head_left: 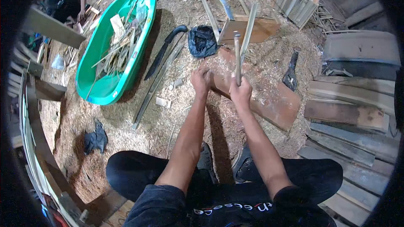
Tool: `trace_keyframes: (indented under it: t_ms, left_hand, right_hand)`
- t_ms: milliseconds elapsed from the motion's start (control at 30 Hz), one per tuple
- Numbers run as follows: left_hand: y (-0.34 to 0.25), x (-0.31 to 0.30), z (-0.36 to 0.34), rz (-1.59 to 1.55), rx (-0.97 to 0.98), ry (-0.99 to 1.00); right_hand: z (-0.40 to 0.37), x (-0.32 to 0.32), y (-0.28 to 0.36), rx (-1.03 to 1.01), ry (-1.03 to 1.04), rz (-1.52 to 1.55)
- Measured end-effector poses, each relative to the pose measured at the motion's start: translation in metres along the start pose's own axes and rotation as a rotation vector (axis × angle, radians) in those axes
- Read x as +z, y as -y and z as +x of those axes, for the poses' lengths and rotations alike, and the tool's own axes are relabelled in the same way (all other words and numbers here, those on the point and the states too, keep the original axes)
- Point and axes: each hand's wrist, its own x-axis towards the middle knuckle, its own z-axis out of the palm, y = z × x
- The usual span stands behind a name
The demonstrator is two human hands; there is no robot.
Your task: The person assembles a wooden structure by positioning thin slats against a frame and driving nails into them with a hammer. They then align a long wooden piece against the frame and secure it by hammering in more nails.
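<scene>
My right hand (240, 92) is closed around the wooden handle of a hammer (237, 56), which points up and away from me. My left hand (200, 82) is at the left end of a reddish-brown wooden board (269, 108), its fingers curled together. Whatever the left fingers hold is too small or hidden to make out. The board lies on the shavings-covered ground in front of my feet. Just beyond it stands a wooden piece with a flat panel (252, 29) and long slats. A black plastic bag (203, 42) sits to the left of that piece.
A green tub (97, 93) of wood scraps stands left, beside a machete-like tool (162, 54) and a long strip (147, 108). A dark tool (290, 73) lies right of the board. Stacked planks (349, 115) line the right side; a slatted crate (296, 2) stands behind. Another person's hand (81, 16) shows upper left.
</scene>
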Motion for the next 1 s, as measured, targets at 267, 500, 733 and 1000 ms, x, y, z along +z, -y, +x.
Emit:
trace_keyframes:
  t_ms: [267, 500, 733, 1000]
  left_hand:
    - [-0.055, -0.003, 0.050, -0.398, -0.133, 0.136]
    - [-0.115, -0.013, 0.095, -0.929, -0.265, 0.209]
    - [-0.158, -0.011, 0.144, -0.685, 0.069, 0.126]
    - [-0.158, 0.054, 0.224, -0.471, -0.219, 0.207]
  right_hand:
    - [0.073, 0.005, -0.050, 0.017, -0.243, 0.043]
    - [0.102, 0.022, -0.057, 0.167, -0.201, 0.104]
    - [0.173, -0.016, 0.005, -0.016, -0.247, 0.126]
    - [0.250, -0.093, 0.036, 0.037, -0.042, 0.277]
